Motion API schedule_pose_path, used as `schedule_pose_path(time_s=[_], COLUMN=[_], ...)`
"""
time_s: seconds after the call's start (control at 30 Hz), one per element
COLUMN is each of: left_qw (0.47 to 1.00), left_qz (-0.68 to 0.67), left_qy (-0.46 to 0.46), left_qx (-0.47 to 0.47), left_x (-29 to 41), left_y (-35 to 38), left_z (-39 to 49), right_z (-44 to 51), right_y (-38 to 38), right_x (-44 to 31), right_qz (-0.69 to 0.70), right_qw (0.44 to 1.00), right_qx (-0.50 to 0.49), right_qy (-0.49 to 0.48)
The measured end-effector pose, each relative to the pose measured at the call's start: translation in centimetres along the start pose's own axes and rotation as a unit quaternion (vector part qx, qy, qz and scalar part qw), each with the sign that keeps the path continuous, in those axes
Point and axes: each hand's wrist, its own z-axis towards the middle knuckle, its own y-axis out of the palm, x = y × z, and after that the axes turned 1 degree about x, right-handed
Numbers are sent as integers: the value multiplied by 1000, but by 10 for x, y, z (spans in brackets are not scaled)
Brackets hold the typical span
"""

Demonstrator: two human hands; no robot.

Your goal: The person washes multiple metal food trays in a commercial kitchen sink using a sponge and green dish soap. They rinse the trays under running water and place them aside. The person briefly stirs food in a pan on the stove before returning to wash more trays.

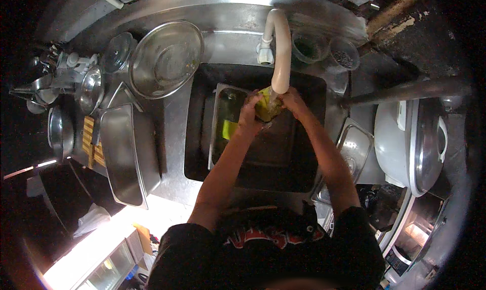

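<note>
Over the dark sink basin point(303, 138), my left hand point(250, 109) and my right hand point(294, 102) grip a wet yellow-green object point(269, 107) from both sides. It is right under the mouth of the faucet point(281, 62), where water seems to run onto it. Blur and my fingers hide its exact kind. Below and left of my left hand, a rectangular steel pan point(214, 138) sits inside the basin. A bright yellow-green piece point(229, 129), possibly a sponge, shows in that pan, partly behind my left forearm.
Left of the sink are a large round metal bowl point(167, 58) and a deep steel pan point(121, 153) on its side. Two clear containers point(310, 45) stand behind the faucet's right. On the right are a steel tray point(355, 145) and a large white lidded cooker point(395, 138).
</note>
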Motion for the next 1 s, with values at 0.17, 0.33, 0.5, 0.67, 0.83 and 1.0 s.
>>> schedule_pose_path(time_s=[0.17,0.33,0.5,0.67,0.83,1.0], left_qw=[998,982,995,995,981,968], left_qz=[18,131,70,75,142,171], left_qy=[48,39,48,42,-36,-17], left_qx=[39,128,52,48,128,183], left_x=[-33,-44,-43,-38,-43,-37], left_y=[23,-5,-3,6,-58,-21], left_z=[-2,12,4,-4,25,33], right_z=[-35,-48,-29,-39,-51,-8], right_y=[37,70,57,57,89,42], right_x=[5,4,52,20,32,84], right_qz=[-98,183,-297,30,13,-341], right_qw=[981,950,900,972,962,931], right_qx=[149,249,255,226,247,97], right_qy=[-74,-47,-191,-52,-117,-91])
